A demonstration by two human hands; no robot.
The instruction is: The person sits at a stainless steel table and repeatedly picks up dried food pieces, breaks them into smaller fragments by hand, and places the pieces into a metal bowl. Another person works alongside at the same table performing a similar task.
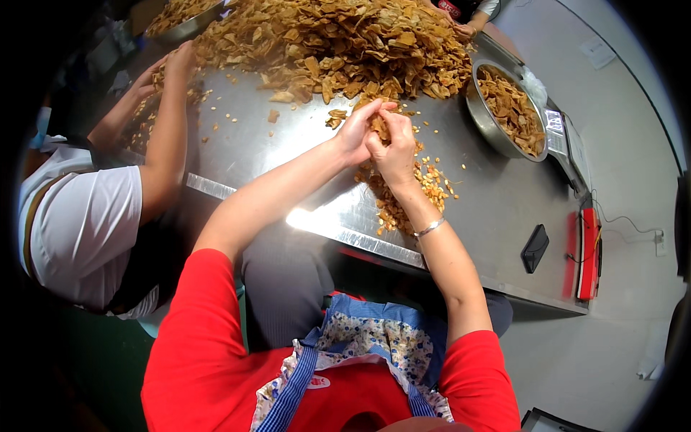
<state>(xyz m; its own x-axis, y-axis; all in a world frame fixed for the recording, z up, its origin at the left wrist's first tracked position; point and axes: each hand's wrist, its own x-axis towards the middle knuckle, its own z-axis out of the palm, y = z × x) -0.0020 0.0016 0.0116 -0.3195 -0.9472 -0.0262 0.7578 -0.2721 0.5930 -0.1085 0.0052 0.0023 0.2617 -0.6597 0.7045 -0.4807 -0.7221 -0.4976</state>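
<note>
Above the near middle of the metal table, my left hand [354, 135] and my right hand [396, 153] are close together, fingers curled in. Between them shows a dried brown piece [381, 128], thin and crinkled like a husk or slice; its kind is unclear. Fingers of both hands close on it, partly hiding it. Under my right wrist lies a loose pile of small yellow-orange kernels [389, 212]. Just beyond my hands rises a big heap of dried brown pieces [360, 47].
A metal bowl [484, 128] of similar pieces stands at the right. Near the table's right side lie a black phone [535, 248] and a red box-like object [588, 253]. A co-worker's arms [167, 137] reach in at left; another person's hand [463, 30] is at the far side.
</note>
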